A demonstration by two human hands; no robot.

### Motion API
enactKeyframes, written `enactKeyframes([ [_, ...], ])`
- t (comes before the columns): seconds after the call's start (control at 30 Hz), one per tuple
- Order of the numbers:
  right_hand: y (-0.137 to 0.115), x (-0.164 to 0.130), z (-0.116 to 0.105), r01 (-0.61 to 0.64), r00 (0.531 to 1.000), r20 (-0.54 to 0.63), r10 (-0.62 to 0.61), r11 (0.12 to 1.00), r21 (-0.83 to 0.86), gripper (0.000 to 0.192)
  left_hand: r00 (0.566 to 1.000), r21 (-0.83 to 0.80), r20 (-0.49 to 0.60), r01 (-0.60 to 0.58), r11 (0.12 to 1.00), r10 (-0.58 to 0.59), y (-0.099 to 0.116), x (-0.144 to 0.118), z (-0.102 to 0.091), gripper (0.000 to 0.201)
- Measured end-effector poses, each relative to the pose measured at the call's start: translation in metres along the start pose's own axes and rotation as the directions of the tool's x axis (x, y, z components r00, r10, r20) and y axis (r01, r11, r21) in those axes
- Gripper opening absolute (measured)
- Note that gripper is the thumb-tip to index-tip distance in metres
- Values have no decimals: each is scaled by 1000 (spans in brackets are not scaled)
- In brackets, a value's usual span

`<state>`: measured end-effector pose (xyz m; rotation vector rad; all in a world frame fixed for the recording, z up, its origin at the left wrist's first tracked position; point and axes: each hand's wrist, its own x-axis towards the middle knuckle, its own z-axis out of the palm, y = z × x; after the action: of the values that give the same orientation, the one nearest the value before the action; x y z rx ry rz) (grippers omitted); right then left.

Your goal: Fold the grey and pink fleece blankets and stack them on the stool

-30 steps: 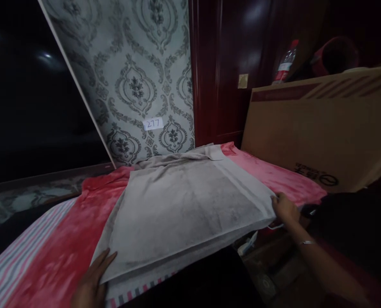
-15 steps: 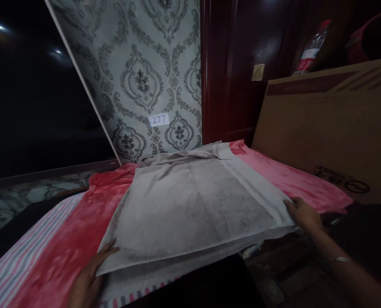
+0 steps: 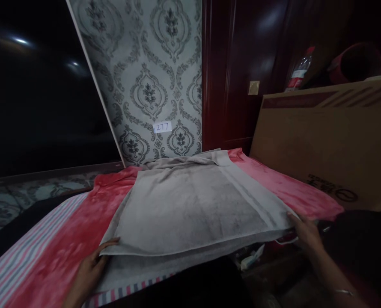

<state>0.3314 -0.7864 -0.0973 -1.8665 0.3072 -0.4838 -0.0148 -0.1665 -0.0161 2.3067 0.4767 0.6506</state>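
A grey towel [image 3: 190, 205] lies folded in layers, its near edge hanging toward me and its far end rumpled. My left hand [image 3: 92, 265] grips the near left corner, fingers on top and the thumb beneath the upper layer. At the near right corner, my right hand [image 3: 306, 229] pinches the towel's pale border, fingertips partly hidden by the cloth. Under the towel spreads a red plush blanket [image 3: 71, 239], showing on both sides. Beneath that is a striped sheet [image 3: 39, 226] in white, pink and grey.
A large black screen [image 3: 43, 98] stands at the left. On the right, a cardboard box [image 3: 319, 141] leans, with a red-capped plastic bottle [image 3: 299, 72] and a roll of tape [image 3: 354, 64] above it. A paper label [image 3: 162, 127] reading 277 is on the patterned wall.
The view has tilted slightly, so the scene sits lower at the top. Both hands stay on the same towel corners; the near edge looks slightly raised at the left.
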Motion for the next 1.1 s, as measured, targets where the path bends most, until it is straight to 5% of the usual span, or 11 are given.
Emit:
enactKeyframes([
  [0.07, -8, -16, 1, 15, 996, -83, -23, 996, -93, 79, 1000, -25, 1, -11, 1000, 11, 0, -1, 3, 44],
  [0.13, -21, -38, 6, 242, 949, -149, -279, 944, -225, 82, 1000, -45, -3, -21, 999, 20, 0, -2, 6, 47],
  [0.2, -37, -69, 19, 554, 795, -91, -600, 779, -295, 73, 1000, -58, -18, -14, 998, 13, 2, -4, 10, 49],
  [0.27, -54, -109, 38, 779, 616, 71, -785, 593, -205, 57, 999, -70, -49, 10, 997, -13, 5, -6, 12, 51],
  [0.37, -79, -171, 70, 922, 361, 393, -846, 386, -16, 52, 991, -110, -109, 66, 992, -78, 13, -7, 13, 55],
  [0.47, -97, -212, 95, 935, 235, 613, -755, 348, 71, 62, 983, -183, -140, 88, 979, -115, 23, -5, 12, 58],
  [0.6, -106, -223, 118, 894, 283, 751, -597, 447, 19, 74, 983, -271, -157, 48, 961, -93, 36, 1, 11, 59],
  [0.8, -110, -209, 131, 857, 378, 750, -543, 512, -62, 80, 985, -304, -141, 49, 952, -95, 40, 7, 12, 58],
  [1.1, -103, -208, 107, 871, 317, 725, -611, 490, 32, 81, 985, -266, -157, 27, 964, -71, 16, -18, 4, 62],
])
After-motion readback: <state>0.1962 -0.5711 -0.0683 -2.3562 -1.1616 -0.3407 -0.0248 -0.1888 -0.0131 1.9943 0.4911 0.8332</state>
